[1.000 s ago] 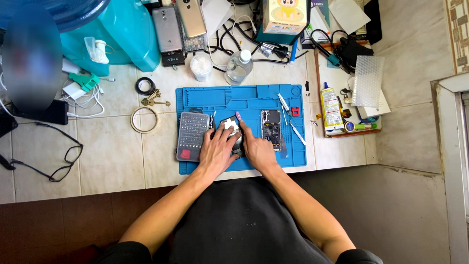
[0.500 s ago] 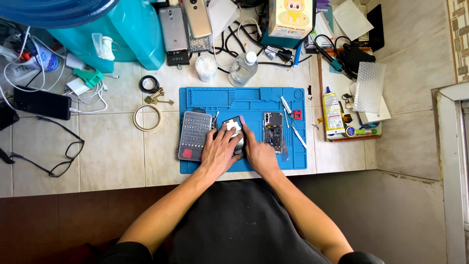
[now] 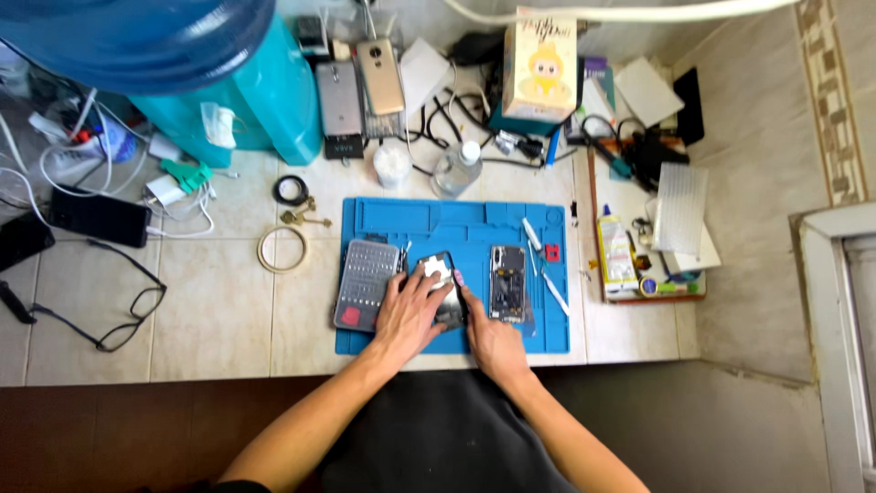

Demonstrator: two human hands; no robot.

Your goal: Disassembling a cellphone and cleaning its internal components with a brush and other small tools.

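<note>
A dark phone back cover (image 3: 444,283) with a shiny patch lies on the blue repair mat (image 3: 474,224). My left hand (image 3: 409,315) rests flat over its left side, fingers spread across it. My right hand (image 3: 490,338) grips its right edge, thumb along the side. Right of it an opened phone body (image 3: 507,283) shows its inner boards. A grey case of screwdriver bits (image 3: 366,283) sits on the mat just left of my left hand.
Tweezers and small tools (image 3: 544,274) lie at the mat's right. Behind stand a small bottle (image 3: 454,171), a white jar (image 3: 392,166), two phones (image 3: 360,91) and a blue water jug (image 3: 164,46). Tape ring (image 3: 282,248), keys (image 3: 304,217), glasses (image 3: 114,315) left; cluttered tray (image 3: 639,265) right.
The view has drifted a little. Both hands stay on the back cover, with my left fingers shifting slightly over it.
</note>
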